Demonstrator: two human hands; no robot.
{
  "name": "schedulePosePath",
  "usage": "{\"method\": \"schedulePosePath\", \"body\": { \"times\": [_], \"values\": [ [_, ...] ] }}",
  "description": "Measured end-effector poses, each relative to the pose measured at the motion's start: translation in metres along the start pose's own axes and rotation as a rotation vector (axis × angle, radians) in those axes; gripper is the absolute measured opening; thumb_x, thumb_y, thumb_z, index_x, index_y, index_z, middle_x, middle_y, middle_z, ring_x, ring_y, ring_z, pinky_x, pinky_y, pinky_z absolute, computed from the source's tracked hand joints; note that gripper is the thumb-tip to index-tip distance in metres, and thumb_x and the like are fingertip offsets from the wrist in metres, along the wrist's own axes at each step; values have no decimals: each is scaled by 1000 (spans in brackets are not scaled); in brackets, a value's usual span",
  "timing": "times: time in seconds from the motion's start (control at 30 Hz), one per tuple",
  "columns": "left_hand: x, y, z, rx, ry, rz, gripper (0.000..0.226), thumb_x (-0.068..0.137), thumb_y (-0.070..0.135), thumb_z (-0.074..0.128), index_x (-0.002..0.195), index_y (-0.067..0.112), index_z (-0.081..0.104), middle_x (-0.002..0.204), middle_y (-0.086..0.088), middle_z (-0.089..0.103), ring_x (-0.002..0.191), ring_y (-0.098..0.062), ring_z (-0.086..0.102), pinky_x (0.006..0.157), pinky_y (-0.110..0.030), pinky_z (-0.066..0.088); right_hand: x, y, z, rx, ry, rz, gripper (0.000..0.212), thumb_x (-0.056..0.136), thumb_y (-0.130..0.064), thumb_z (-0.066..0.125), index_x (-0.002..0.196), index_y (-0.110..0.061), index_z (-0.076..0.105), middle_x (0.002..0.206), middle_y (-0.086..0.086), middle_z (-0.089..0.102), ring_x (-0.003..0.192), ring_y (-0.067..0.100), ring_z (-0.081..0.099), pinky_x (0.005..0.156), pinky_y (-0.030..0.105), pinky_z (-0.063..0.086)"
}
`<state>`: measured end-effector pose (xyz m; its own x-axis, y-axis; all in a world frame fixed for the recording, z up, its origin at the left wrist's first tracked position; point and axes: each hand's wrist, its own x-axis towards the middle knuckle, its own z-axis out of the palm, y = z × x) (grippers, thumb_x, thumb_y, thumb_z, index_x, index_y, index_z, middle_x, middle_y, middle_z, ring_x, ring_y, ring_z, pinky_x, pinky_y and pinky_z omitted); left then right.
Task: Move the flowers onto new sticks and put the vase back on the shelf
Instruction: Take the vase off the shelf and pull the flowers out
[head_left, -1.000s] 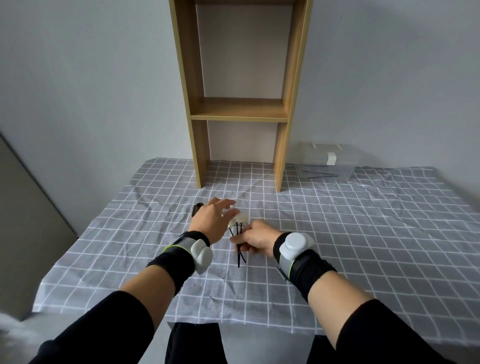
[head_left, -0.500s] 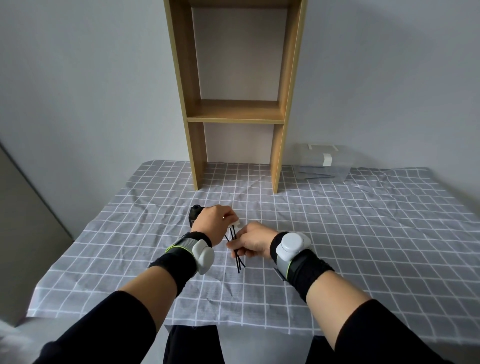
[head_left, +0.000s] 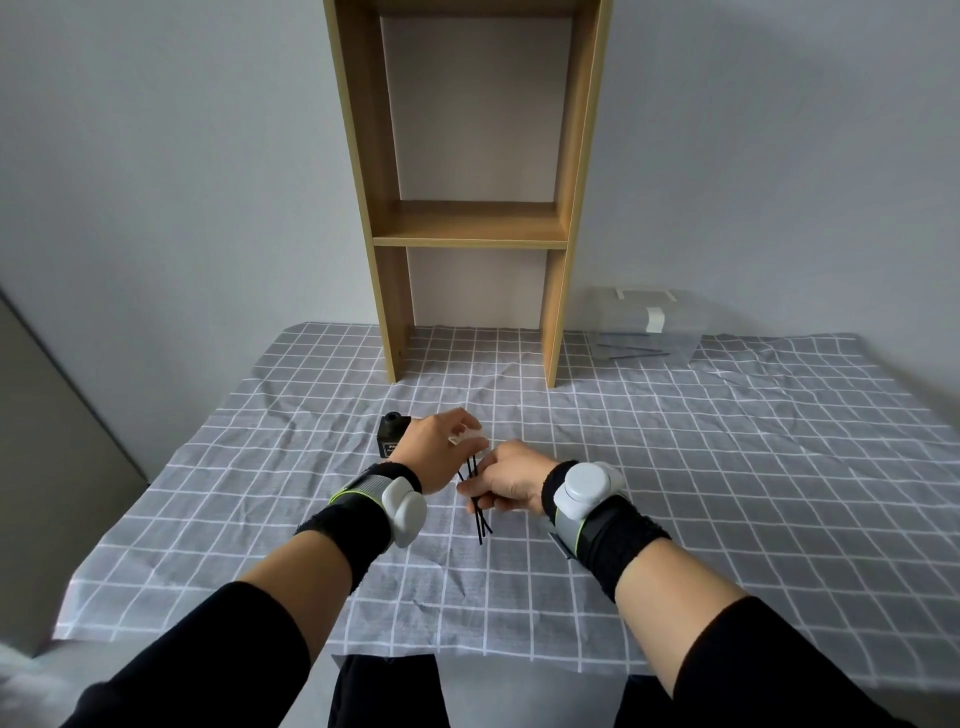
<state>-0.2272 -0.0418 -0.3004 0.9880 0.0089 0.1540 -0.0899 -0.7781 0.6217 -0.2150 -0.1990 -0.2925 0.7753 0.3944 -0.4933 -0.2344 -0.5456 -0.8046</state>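
My right hand grips a small bundle of thin black sticks, whose lower ends hang toward the checked cloth. Above them my left hand pinches a pale white flower at the top of the sticks; most of the flower is hidden by my fingers. A small black vase stands on the cloth just left of my left hand, partly covered by it. The wooden shelf rises at the back of the table, its boards bare.
A grey checked cloth covers the table. At the back right sits a clear plastic box with a few dark sticks in it. The shelf's two legs stand on the cloth behind my hands. The table's front edge is close to my body.
My left hand's fingers went from spread over the flower to pinched on it. Both hands stay together over the same spot; the view shifted slightly.
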Motion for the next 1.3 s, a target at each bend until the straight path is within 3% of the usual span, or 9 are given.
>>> {"method": "schedulePosePath", "body": {
  "times": [0.17, 0.37, 0.5, 0.67, 0.77, 0.9, 1.0, 1.17, 1.3],
  "values": [
    [0, 2, 2, -2, 50, -14, 9, 90, 31, 69, 87, 24, 73, 82, 11, 71, 78, -9, 65, 72, -24, 51, 3, -1, 2, -20, 4, -4, 11, 88, -9, 77, 92, -4, 68, 80, 14, 75, 55, 10, 64, 49, 20, 46],
    [4, -4, -7, 27, 181, -83, 11, 92, 28, 66, 88, 20, 72, 94, -1, 71, 86, -20, 66, 78, -33, 53, 4, 6, 5, -47, 10, 31, 24, 86, -10, 79, 101, 8, 73, 86, 17, 76, 67, 20, 63, 49, 22, 45],
    [0, -14, -11, 86, 96, -84, 12, 93, 30, 66, 95, 21, 73, 101, -2, 72, 96, -22, 64, 84, -39, 54, 11, 10, -1, 20, 123, 50, 7, 84, -6, 75, 82, -2, 69, 78, 13, 77, 53, 14, 64, 43, 21, 45],
    [-11, -26, -7, 174, 49, -52, 14, 88, 34, 72, 100, 27, 71, 105, 2, 67, 100, -18, 62, 83, -31, 49, 18, 5, 0, -6, 183, 61, 13, 81, -9, 71, 68, -7, 71, 76, 10, 79, 62, 22, 62, 50, 26, 43],
    [-16, -28, -7, 196, 70, -22, 23, 82, 43, 77, 98, 28, 71, 102, 7, 63, 95, -14, 60, 81, -29, 49, 21, -1, 9, 13, 149, 60, 7, 83, -8, 73, 77, -5, 70, 71, 9, 78, 49, 16, 63, 43, 20, 43],
    [-26, -29, -13, 222, 100, -33, 25, 85, 54, 68, 96, 31, 71, 102, 9, 60, 88, -13, 59, 76, -32, 52, 23, -7, 20, 6, 116, 43, 9, 84, -8, 75, 89, -5, 68, 78, 12, 77, 59, 18, 69, 50, 25, 49],
    [-31, -30, -16, 233, 105, -13, 23, 93, 48, 60, 102, 31, 72, 106, 6, 63, 85, -15, 61, 72, -32, 53, 24, -8, 22, 25, 108, 52, 14, 87, -8, 75, 87, -2, 62, 77, 17, 77, 58, 19, 69, 54, 28, 54],
    [-35, -20, -20, 227, 158, 8, 23, 99, 37, 52, 103, 26, 72, 105, 2, 67, 85, -20, 64, 72, -34, 54, 19, -5, 13, -14, 144, 30, 16, 89, -1, 66, 96, 12, 70, 86, 25, 77, 66, 25, 71, 72, 40, 63],
    [-34, -5, -21, 240, 217, 14, 25, 100, 30, 50, 105, 22, 73, 102, 0, 72, 94, -25, 65, 74, -37, 55, 4, -4, -2, -90, 191, 16, 18, 90, -3, 62, 96, 11, 70, 79, 19, 78, 56, 21, 69, 60, 32, 58]
  ]
}}
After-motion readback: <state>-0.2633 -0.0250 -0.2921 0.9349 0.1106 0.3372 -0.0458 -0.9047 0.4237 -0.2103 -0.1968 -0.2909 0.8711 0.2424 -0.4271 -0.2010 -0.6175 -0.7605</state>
